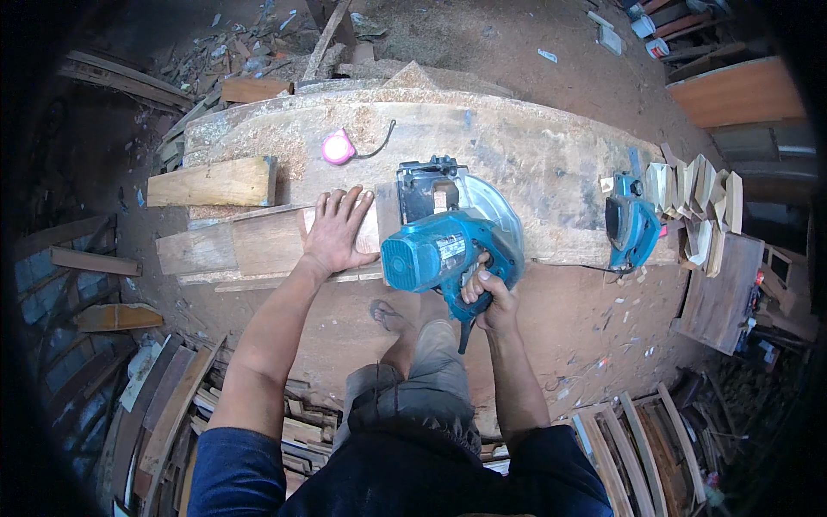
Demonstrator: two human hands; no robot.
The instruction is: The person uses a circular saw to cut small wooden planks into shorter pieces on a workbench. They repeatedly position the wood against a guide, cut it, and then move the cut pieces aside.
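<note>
My right hand [488,289] is wrapped round the rear handle of a blue circular saw [448,246], which rests at the workbench's near edge. Its black base plate reaches over the end of a wooden board [267,244]. Pressed flat on that board, just left of the saw, is my left hand [338,228], fingers spread. The saw's body hides the board's right end, and I cannot see the blade's cutting edge.
A pink tape measure [338,147] and a thick wood block [212,182] lie on the sawdust-covered workbench [551,155]. At its right end stands a blue electric planer [631,221] beside several stacked wood pieces [702,194]. Planks [637,448] are piled behind me.
</note>
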